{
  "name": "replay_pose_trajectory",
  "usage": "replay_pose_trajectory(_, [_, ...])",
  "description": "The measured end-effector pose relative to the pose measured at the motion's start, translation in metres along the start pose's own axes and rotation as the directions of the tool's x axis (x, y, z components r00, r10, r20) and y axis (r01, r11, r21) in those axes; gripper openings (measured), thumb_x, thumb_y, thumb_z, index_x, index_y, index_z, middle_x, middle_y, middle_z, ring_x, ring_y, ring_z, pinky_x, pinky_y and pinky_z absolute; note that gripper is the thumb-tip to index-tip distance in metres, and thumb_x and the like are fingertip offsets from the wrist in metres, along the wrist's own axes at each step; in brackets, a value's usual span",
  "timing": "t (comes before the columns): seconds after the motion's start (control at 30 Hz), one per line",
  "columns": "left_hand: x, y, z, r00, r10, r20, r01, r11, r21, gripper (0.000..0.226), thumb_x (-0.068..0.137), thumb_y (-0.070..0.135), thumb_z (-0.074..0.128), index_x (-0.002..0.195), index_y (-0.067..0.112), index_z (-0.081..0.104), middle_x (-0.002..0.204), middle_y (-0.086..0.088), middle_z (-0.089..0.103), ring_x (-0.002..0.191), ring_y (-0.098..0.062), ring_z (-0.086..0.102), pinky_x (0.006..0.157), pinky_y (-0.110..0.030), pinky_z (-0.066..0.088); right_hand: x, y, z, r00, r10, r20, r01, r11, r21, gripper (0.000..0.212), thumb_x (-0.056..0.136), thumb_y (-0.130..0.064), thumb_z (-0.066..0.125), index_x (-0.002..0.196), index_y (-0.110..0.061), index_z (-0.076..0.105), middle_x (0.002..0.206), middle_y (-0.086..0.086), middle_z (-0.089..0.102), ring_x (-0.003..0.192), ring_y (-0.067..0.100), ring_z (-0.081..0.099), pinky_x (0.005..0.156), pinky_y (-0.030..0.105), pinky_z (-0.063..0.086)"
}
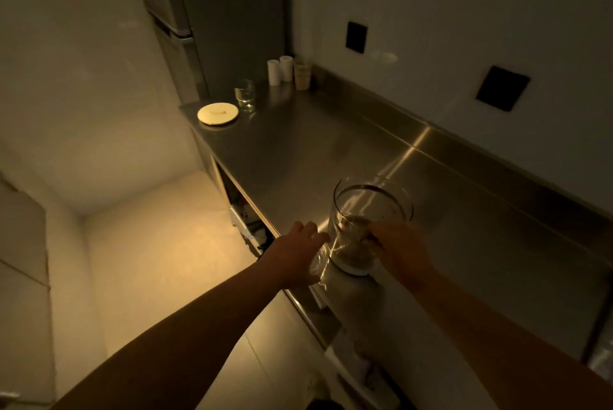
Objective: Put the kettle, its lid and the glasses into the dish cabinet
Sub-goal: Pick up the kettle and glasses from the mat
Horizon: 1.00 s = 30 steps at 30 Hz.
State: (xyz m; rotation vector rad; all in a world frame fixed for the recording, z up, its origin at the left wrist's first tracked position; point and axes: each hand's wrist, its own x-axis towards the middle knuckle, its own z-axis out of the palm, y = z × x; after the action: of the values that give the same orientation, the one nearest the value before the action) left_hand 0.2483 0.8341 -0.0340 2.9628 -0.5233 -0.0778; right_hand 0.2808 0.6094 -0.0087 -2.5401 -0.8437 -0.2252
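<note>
While both hands work at the counter's near edge, the glass kettle (371, 220) stands upright, lower centre of frame.

Right hand (403, 253) is closed around the kettle's handle side, fingers wrapped on it. Left hand (298, 253) sits just left of the kettle, fingers curled on a small glass (319, 265) at the edge; glass mostly hidden, so grip can't be confirmed. Kettle has no lid on. Round cream lid (218, 114) lies flat at the far end of the steel counter (331, 150), upper centre-left. Second glass (245, 95) upright just right of the lid, apart from it. Behind that, two white cylinders (280, 71) and a jar (302, 76) near the wall. Open cabinet space shows under the counter, contents too dark to read.
</note>
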Motion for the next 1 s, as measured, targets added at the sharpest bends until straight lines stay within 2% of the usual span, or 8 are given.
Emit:
replay_pose_trajectory(0.07, [0.015, -0.024, -0.003, 1.000, -0.006, -0.007, 0.006, 1.000, 0.007, 0.080, 0.072, 0.047, 0.074, 0.138, 0.028, 0.032, 0.141, -0.003, 0.036, 0.125, -0.021, 0.035, 0.092, -0.036, 0.048, 0.035, 0.006, 0.011, 0.999, -0.012, 0.047, 0.012, 1.000, -0.008, 0.007, 0.086, -0.017, 0.063, 0.092, -0.017, 0.066, 0.082, 0.000, 0.066, 0.075, 0.014, 0.061, 0.067, 0.025, 0.048])
replay_pose_trajectory(0.17, [0.041, -0.065, -0.012, 1.000, -0.028, -0.009, 0.028, 1.000, 0.015, 0.081, 0.072, 0.047, 0.074, 0.138, 0.028, 0.032, 0.140, -0.004, 0.036, 0.124, -0.021, 0.036, 0.092, -0.034, 0.048, 0.093, 0.011, 0.026, 0.997, -0.042, 0.059, 0.042, 0.999, 0.004, 0.013, 0.088, -0.022, 0.060, 0.098, -0.020, 0.067, 0.085, -0.005, 0.065, 0.078, 0.009, 0.059, 0.070, 0.020, 0.046])
replay_pose_trajectory(0.37, [0.092, -0.143, -0.031, 0.998, -0.063, 0.012, 0.063, 0.998, 0.023, 0.080, 0.072, 0.044, 0.076, 0.138, 0.027, 0.033, 0.140, -0.004, 0.037, 0.123, -0.021, 0.036, 0.091, -0.033, 0.045, 0.198, 0.017, 0.055, 1.000, -0.009, 0.007, 0.009, 1.000, -0.024, 0.005, 0.083, -0.018, 0.064, 0.083, -0.020, 0.068, 0.073, -0.004, 0.065, 0.067, 0.014, 0.059, 0.061, 0.026, 0.043])
replay_pose_trajectory(0.43, [0.107, -0.170, -0.035, 0.997, -0.076, 0.005, 0.075, 0.997, 0.017, 0.080, 0.072, 0.043, 0.076, 0.138, 0.027, 0.034, 0.139, -0.003, 0.037, 0.123, -0.021, 0.036, 0.091, -0.031, 0.043, 0.228, 0.017, 0.064, 1.000, -0.012, -0.024, 0.011, 1.000, -0.004, 0.006, 0.080, -0.016, 0.066, 0.079, -0.022, 0.067, 0.069, -0.005, 0.064, 0.062, 0.009, 0.055, 0.056, 0.017, 0.037])
replay_pose_trajectory(0.5, [0.120, -0.196, -0.040, 0.996, -0.087, 0.010, 0.087, 0.996, 0.016, 0.079, 0.073, 0.043, 0.075, 0.138, 0.026, 0.033, 0.139, -0.003, 0.037, 0.124, -0.021, 0.035, 0.092, -0.031, 0.042, 0.254, 0.017, 0.073, 1.000, -0.025, -0.003, 0.025, 1.000, -0.006, 0.007, 0.081, -0.015, 0.066, 0.080, -0.022, 0.066, 0.070, -0.006, 0.064, 0.063, 0.006, 0.054, 0.058, 0.009, 0.030])
replay_pose_trajectory(0.67, [0.153, -0.267, -0.051, 0.997, -0.078, 0.028, 0.078, 0.997, 0.025, 0.082, 0.074, 0.042, 0.074, 0.140, 0.026, 0.029, 0.141, -0.004, 0.033, 0.126, -0.023, 0.032, 0.090, -0.033, 0.044, 0.321, 0.016, 0.101, 0.996, -0.001, 0.088, 0.005, 0.999, -0.041, 0.008, 0.089, -0.019, 0.060, 0.093, -0.020, 0.066, 0.086, -0.005, 0.065, 0.080, 0.011, 0.057, 0.079, 0.025, 0.043])
replay_pose_trajectory(0.83, [0.197, -0.344, -0.060, 0.999, 0.011, 0.048, -0.013, 0.999, 0.047, 0.082, 0.074, 0.042, 0.073, 0.141, 0.025, 0.028, 0.141, -0.006, 0.032, 0.125, -0.025, 0.032, 0.088, -0.034, 0.046, 0.387, 0.004, 0.132, 0.994, 0.098, 0.054, -0.096, 0.994, -0.043, 0.006, 0.087, -0.019, 0.062, 0.092, -0.020, 0.066, 0.087, -0.004, 0.065, 0.082, 0.011, 0.057, 0.075, 0.021, 0.040])
replay_pose_trajectory(1.0, [0.237, -0.415, -0.070, 0.990, 0.114, 0.079, -0.118, 0.992, 0.051, 0.083, 0.074, 0.045, 0.072, 0.141, 0.024, 0.027, 0.137, -0.007, 0.034, 0.122, -0.026, 0.033, 0.088, -0.036, 0.047, 0.446, -0.001, 0.162, 0.971, 0.233, 0.045, -0.228, 0.969, -0.091, 0.008, 0.087, -0.026, 0.061, 0.094, -0.026, 0.063, 0.091, -0.005, 0.064, 0.090, 0.013, 0.056, 0.083, 0.033, 0.046])
